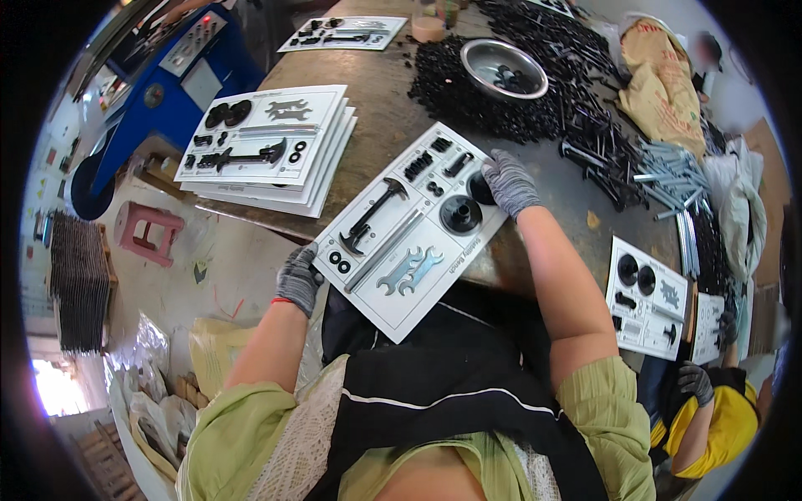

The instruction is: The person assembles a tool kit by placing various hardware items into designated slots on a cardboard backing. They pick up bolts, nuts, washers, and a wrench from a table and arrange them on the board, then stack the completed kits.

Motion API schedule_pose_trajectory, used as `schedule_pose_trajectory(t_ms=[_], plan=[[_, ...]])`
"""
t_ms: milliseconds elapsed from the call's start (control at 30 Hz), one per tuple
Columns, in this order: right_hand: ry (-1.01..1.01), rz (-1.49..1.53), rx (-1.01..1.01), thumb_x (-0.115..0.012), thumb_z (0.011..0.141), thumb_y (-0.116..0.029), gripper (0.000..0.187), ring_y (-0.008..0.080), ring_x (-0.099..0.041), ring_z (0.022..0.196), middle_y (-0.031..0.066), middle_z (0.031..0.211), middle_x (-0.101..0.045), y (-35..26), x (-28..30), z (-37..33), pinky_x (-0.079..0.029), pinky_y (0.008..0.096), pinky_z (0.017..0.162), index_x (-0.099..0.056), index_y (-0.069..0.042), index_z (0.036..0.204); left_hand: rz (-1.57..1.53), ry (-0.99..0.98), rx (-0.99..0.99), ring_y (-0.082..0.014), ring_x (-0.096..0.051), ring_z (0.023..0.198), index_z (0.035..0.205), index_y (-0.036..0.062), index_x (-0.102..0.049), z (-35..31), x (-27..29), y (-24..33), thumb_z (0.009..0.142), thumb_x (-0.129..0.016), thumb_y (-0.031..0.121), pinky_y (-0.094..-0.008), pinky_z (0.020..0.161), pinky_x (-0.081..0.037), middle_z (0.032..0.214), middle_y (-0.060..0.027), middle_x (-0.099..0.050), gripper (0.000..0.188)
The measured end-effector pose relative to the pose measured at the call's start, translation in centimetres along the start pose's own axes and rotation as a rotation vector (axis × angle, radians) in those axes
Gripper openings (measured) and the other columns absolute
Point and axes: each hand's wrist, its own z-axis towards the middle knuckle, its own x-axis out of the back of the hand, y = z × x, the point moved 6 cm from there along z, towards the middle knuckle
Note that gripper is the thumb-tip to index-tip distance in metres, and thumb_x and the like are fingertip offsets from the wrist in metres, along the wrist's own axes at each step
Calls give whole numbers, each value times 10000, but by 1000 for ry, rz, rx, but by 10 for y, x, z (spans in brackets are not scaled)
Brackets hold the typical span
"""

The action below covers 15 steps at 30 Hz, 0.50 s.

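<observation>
A white printed card with hardware on it is tilted between my two hands at the table's near edge. My left hand, in a grey glove, grips the card's left corner. On the opposite side my grey-gloved right hand holds the edge beside the black discs. Attached to the card are two flat open-ended wrenches, a silver tube, a long black part with curved ends, a round black disc, small black bolts and black rings. Parts of both hands' fingers are hidden.
A stack of similar cards overhangs the table's left edge. Beyond lie a metal bowl, heaped black hardware and silver tubes. More cards are at right, near a co-worker's gloved hand. A pink stool stands left.
</observation>
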Motion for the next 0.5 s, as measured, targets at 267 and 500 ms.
schedule_pose_trajectory(t_ms=[267,500], plan=[[-74,190,-160,-574,834,-278,391,329,-555,1116,195,1170,-603,22,-20,24,-422,377,980,-624,-33,1135,-724,-268,184,-359,-485,1186,1302,94,-481,-97,-85,-35,964,-320,471,-505,1016,-385,1294,-163,-523,532],[-157,423,-393,-582,850,-170,278,188,-628,902,96,1001,-682,82,-6,2,-479,295,846,-656,-84,1103,-582,-141,339,-365,-514,1139,1310,97,-470,-111,-104,-40,952,-371,456,-509,991,-407,1275,-172,-531,516]])
